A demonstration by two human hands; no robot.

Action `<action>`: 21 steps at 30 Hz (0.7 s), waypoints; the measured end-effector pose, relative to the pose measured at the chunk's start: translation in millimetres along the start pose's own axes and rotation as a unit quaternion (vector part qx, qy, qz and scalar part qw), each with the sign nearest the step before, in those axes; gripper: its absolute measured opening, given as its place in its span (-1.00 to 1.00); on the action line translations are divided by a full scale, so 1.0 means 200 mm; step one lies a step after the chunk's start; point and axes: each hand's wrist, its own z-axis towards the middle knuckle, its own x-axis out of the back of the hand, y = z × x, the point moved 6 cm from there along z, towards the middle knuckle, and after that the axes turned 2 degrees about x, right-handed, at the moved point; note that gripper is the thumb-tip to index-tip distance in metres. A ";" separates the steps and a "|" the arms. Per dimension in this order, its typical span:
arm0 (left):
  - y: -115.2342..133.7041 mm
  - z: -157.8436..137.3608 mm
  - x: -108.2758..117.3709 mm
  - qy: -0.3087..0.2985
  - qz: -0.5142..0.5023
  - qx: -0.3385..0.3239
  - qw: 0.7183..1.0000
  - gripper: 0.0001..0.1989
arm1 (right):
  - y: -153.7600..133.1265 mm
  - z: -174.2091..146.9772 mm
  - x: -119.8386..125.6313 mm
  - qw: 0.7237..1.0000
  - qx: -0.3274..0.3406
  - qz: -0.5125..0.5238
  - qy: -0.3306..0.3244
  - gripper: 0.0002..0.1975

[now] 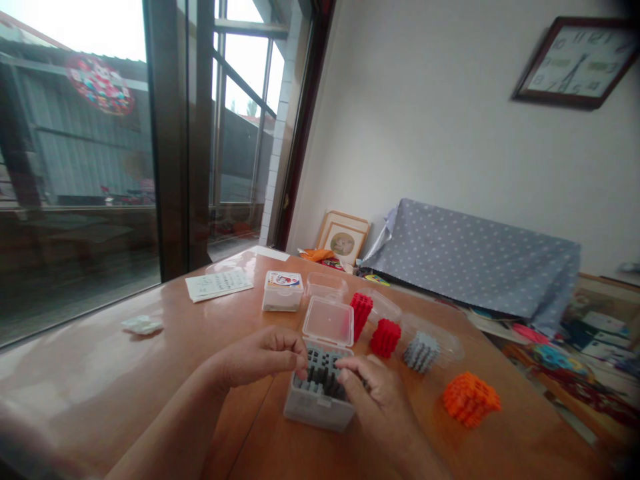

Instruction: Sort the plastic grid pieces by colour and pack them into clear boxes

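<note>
A clear plastic box (pixel 320 408) stands in front of me with its hinged lid (pixel 329 321) tipped back. Grey interlocking plastic blocks (pixel 323 363) fill it, in lighter and darker shades. My left hand (pixel 267 357) is at the box's left side, its fingers curled and the thumb close to the forefinger by the rim. Whether anything is between those fingertips is hidden. Over the right side reaches my right hand (pixel 375 387), thumb and forefinger a little apart at the blocks. Its other fingers are partly hidden.
Right of the box stand red block stacks (pixel 361 317), (pixel 385 338), a grey stack (pixel 421 352) and an orange stack (pixel 471 399). Clear empty containers (pixel 440 340) lie behind them. A closed white box (pixel 283 291), a written paper (pixel 220 285) and a small plastic packet (pixel 143 325) are further left.
</note>
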 end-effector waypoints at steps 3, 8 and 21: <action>0.00 0.00 0.00 -0.002 0.002 -0.003 1.000 -0.76 | 0.20 0.02 0.11 0.994 -0.069 0.043 0.073 -0.67; -0.01 0.00 0.01 -0.009 0.032 -0.006 0.999 -0.73 | 0.58 0.02 0.21 0.980 -0.159 0.018 0.119 -0.59; -0.01 0.01 0.00 -0.017 0.047 0.016 0.999 -0.70 | 0.87 -0.02 0.09 0.983 -0.178 -0.002 0.044 -0.48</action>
